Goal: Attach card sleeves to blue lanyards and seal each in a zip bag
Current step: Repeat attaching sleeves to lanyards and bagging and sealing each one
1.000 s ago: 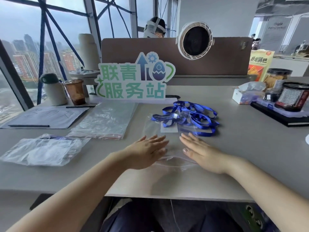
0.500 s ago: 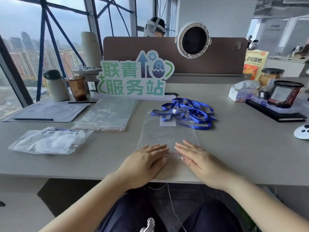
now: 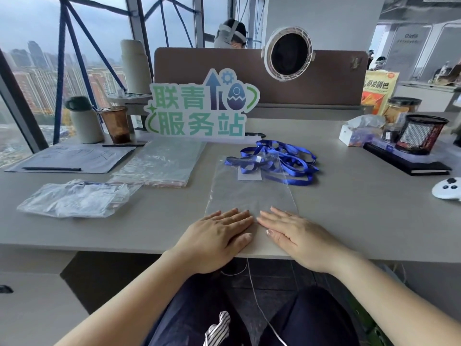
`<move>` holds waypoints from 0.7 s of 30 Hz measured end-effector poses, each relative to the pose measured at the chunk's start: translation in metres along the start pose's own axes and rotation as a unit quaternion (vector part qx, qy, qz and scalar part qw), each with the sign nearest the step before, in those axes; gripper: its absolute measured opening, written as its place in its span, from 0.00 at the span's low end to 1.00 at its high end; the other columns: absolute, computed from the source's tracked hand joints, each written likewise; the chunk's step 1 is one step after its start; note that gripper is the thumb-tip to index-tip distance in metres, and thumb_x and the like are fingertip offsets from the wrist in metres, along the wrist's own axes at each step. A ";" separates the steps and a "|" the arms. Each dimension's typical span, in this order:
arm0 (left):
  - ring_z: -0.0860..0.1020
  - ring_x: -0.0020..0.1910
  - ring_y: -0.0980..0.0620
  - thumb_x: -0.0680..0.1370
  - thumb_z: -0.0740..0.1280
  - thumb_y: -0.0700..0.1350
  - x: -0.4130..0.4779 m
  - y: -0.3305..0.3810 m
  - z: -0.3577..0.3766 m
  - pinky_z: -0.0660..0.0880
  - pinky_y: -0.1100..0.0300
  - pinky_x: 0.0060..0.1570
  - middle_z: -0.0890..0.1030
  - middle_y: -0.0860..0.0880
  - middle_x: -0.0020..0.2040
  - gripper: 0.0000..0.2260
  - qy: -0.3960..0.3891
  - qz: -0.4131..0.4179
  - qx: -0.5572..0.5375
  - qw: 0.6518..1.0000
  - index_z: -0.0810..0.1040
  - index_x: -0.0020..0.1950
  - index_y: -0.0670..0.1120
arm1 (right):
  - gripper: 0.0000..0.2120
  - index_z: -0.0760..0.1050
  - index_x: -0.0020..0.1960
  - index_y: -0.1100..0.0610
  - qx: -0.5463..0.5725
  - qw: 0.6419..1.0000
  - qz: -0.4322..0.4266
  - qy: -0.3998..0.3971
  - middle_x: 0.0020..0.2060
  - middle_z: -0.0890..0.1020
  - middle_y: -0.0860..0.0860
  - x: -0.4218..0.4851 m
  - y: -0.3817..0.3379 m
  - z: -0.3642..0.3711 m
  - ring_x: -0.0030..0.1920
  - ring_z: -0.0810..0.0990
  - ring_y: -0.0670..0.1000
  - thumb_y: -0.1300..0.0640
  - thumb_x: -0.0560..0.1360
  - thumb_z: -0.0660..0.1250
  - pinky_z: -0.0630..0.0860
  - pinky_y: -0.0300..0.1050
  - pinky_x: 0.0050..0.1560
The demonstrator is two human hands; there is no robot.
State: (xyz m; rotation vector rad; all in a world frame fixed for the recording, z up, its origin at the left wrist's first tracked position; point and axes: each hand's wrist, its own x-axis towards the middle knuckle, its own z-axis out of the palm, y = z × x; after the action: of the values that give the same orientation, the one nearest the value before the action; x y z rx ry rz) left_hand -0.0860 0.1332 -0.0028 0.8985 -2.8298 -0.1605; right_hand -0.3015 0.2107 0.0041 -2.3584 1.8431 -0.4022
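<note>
A clear zip bag [image 3: 250, 193] lies flat on the grey desk in front of me, its near end at the desk edge. My left hand [image 3: 217, 236] and my right hand [image 3: 296, 233] rest palm down, fingers together, side by side on the bag's near end. At the bag's far end sit a blue lanyard and a clear card sleeve with a white card [image 3: 249, 174]; whether they are inside the bag I cannot tell. A tangle of blue lanyards [image 3: 291, 162] lies just behind, to the right.
A stack of clear zip bags [image 3: 159, 163] lies left of centre, and a filled, crumpled bag [image 3: 72, 199] further left. A green sign [image 3: 202, 108] stands behind. Cups, paper and pens are at far left; a tissue box, mesh pen pot [image 3: 421, 133], notebook and white controller [image 3: 447, 188] at right.
My view has tilted down and back, showing my lap. Both hands stay flat on the bag, which now lies smooth with its near end at the desk edge.
</note>
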 end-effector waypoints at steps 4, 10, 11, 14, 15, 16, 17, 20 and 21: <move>0.47 0.75 0.64 0.76 0.39 0.66 0.000 0.001 -0.001 0.48 0.59 0.75 0.53 0.63 0.76 0.28 0.001 -0.002 0.001 1.000 0.52 0.76 0.61 | 0.21 0.57 0.73 0.41 -0.002 1.000 0.007 -0.011 0.73 0.56 0.36 0.001 -0.002 -0.002 0.73 0.48 0.34 0.44 0.80 0.49 0.44 0.31 0.71; 0.47 0.75 0.62 0.75 0.38 0.67 -0.001 0.006 0.000 0.45 0.55 0.75 0.53 0.64 0.76 0.30 0.009 -0.018 0.012 1.000 0.53 0.76 0.61 | 0.26 0.57 0.73 0.39 -0.023 1.000 0.009 -0.016 0.72 0.55 0.34 0.000 -0.002 -0.002 0.72 0.45 0.34 0.37 0.77 0.42 0.41 0.35 0.73; 0.46 0.75 0.62 0.74 0.37 0.68 -0.002 0.006 -0.001 0.44 0.55 0.75 0.52 0.64 0.76 0.31 0.007 -0.019 0.013 1.000 0.52 0.76 0.61 | 0.27 0.56 0.73 0.39 -0.027 1.000 0.007 -0.015 0.72 0.55 0.33 0.000 -0.002 -0.002 0.72 0.45 0.34 0.35 0.75 0.40 0.39 0.35 0.72; 0.44 0.75 0.64 0.72 0.35 0.69 -0.003 0.005 -0.003 0.42 0.55 0.75 0.50 0.65 0.75 0.33 -0.005 -0.026 0.006 1.000 0.51 0.76 0.62 | 0.33 0.55 0.73 0.38 -0.041 0.999 0.019 -0.011 0.72 0.53 0.33 -0.003 -0.001 -0.002 0.73 0.44 0.35 0.33 0.71 0.34 0.36 0.39 0.72; 0.44 0.74 0.64 0.72 0.35 0.69 -0.003 0.006 -0.003 0.42 0.55 0.75 0.50 0.66 0.75 0.32 -0.006 -0.029 0.006 1.000 0.50 0.76 0.62 | 0.34 0.55 0.73 0.37 -0.045 0.999 0.025 -0.007 0.72 0.53 0.32 -0.005 -0.001 -0.002 0.73 0.44 0.36 0.33 0.70 0.33 0.35 0.40 0.72; 0.44 0.74 0.65 0.73 0.35 0.69 -0.004 0.006 -0.003 0.41 0.55 0.75 0.49 0.66 0.75 0.32 -0.005 -0.033 0.009 0.999 0.50 0.76 0.62 | 0.35 0.55 0.73 0.37 -0.048 0.998 0.030 -0.002 0.72 0.53 0.32 -0.008 0.000 -0.001 0.74 0.44 0.36 0.33 0.69 0.31 0.34 0.41 0.72; 0.44 0.74 0.65 0.72 0.35 0.69 -0.005 0.007 -0.003 0.41 0.54 0.75 0.49 0.66 0.75 0.32 -0.003 -0.037 0.014 0.999 0.49 0.76 0.63 | 0.36 0.55 0.73 0.37 -0.052 0.998 0.034 0.003 0.71 0.53 0.31 -0.010 0.001 -0.001 0.74 0.44 0.36 0.32 0.69 0.30 0.33 0.42 0.72; 0.43 0.74 0.66 0.72 0.35 0.69 -0.008 0.007 -0.004 0.39 0.55 0.75 0.48 0.66 0.75 0.33 0.000 -0.042 0.020 0.999 0.50 0.76 0.61 | 0.37 0.55 0.73 0.37 -0.055 0.997 0.047 0.013 0.71 0.53 0.30 -0.016 0.005 -0.001 0.74 0.44 0.36 0.30 0.68 0.30 0.33 0.43 0.72; 0.43 0.74 0.66 0.73 0.36 0.68 -0.009 0.007 -0.005 0.38 0.56 0.74 0.48 0.65 0.76 0.33 0.002 -0.042 0.017 0.999 0.50 0.76 0.60 | 0.39 0.56 0.73 0.38 -0.053 0.997 0.048 0.016 0.71 0.52 0.31 -0.017 0.007 -0.001 0.74 0.44 0.36 0.29 0.68 0.29 0.33 0.43 0.72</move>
State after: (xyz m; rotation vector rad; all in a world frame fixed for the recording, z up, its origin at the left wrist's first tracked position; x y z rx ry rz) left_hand -0.0812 0.1439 0.0020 1.0238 -2.8012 -0.1203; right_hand -0.3124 0.2251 0.0010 -2.3300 2.0305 -0.3418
